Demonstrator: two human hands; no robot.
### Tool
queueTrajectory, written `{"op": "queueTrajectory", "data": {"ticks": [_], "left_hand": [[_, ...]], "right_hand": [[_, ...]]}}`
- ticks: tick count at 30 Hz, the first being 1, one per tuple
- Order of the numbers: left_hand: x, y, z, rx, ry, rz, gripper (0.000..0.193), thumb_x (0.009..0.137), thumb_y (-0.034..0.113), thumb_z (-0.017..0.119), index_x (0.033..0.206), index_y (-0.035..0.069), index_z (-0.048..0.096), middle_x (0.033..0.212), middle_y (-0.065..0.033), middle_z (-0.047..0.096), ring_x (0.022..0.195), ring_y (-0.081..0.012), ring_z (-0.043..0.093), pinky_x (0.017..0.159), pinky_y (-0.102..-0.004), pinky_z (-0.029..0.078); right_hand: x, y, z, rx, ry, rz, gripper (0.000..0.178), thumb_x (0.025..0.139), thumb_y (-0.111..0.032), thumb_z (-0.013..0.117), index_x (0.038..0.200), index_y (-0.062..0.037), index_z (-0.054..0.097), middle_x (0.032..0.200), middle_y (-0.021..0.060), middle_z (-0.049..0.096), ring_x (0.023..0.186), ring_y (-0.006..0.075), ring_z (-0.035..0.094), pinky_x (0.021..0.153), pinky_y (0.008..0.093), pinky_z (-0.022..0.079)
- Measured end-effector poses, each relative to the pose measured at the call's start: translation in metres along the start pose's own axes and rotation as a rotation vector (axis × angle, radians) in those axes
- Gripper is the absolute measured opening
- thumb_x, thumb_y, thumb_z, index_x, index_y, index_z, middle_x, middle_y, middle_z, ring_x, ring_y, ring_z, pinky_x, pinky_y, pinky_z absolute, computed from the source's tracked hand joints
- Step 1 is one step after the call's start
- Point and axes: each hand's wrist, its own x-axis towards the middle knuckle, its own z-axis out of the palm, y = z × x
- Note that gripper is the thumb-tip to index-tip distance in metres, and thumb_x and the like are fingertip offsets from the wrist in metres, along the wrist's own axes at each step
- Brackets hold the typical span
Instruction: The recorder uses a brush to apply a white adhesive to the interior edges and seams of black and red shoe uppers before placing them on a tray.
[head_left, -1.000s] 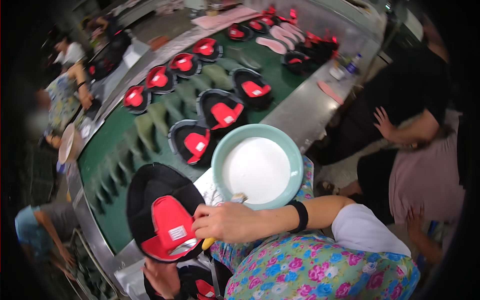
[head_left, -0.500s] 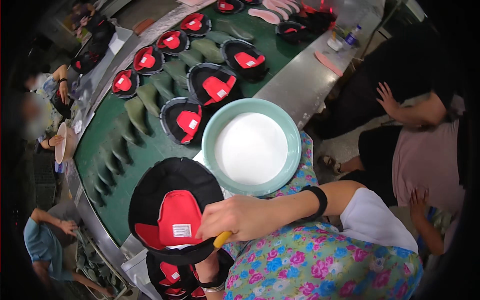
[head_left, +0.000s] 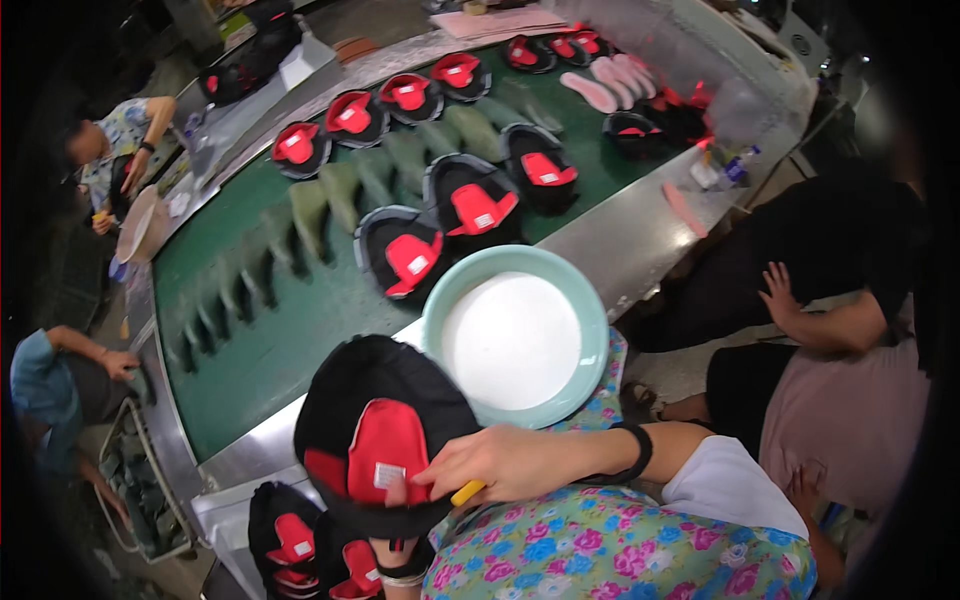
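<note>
A black shoe upper with a red lining and a white label (head_left: 385,430) is held up in front of me. My left hand (head_left: 398,492) grips its lower edge, mostly hidden under it, with banded wrist below. At the label, the fingers of my right hand (head_left: 515,462) are closed and touch the red lining. A yellow handle (head_left: 467,492) sticks out of that hand; its working end is out of sight. Just beyond the upper stands a pale green basin (head_left: 593,350) of white liquid. Below the upper lie more black-and-red uppers (head_left: 290,540).
On the green table (head_left: 290,350) stand rows of green shoe lasts (head_left: 310,218) and black-and-red uppers (head_left: 480,205). Pink insoles (head_left: 590,92) lie at the far end. A co-worker in pink (head_left: 840,420) is at right; another in blue (head_left: 50,385) at left handles lasts in a crate.
The whole view has turned, so the table and basin sit differently in it. Both my hands keep hold of the upper and the yellow handle, and the left thumb now shows beside the label.
</note>
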Motion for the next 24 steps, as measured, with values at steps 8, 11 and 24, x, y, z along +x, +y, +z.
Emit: {"op": "queueTrajectory", "data": {"ticks": [8,11,24], "left_hand": [[0.035,0.010,-0.029,0.047,0.382,0.310,0.025,0.084,0.004,0.061,0.109,-0.001,0.062,0.110,-0.0210,0.058,0.100,-0.0335,0.061,0.089,-0.0397,0.049],[0.021,0.026,-0.011,-0.608,0.240,-0.239,0.019,0.081,0.000,0.060,0.099,0.002,0.065,0.103,-0.0203,0.061,0.091,-0.0291,0.064,0.083,-0.0377,0.051],[0.010,-0.025,-0.044,-0.033,-0.302,-0.160,0.025,0.083,0.007,0.063,0.107,0.007,0.058,0.086,-0.0013,0.060,0.066,-0.0105,0.057,0.056,-0.0233,0.044]], "right_hand": [[-0.026,0.027,-0.048,-0.501,0.682,-0.101,0.022,0.085,-0.026,0.066,0.099,-0.0105,0.070,0.108,0.0114,0.063,0.095,0.0218,0.057,0.072,0.0316,0.049],[-0.040,0.081,-0.055,-0.326,0.937,0.321,0.030,0.083,-0.031,0.069,0.088,-0.0017,0.068,0.084,0.0110,0.065,0.075,0.0210,0.060,0.067,0.0330,0.046],[-0.072,0.185,-0.018,-0.427,0.956,0.629,0.016,0.074,-0.012,0.073,0.086,-0.0008,0.071,0.086,0.0158,0.068,0.075,0.0284,0.066,0.070,0.0328,0.052]]}}
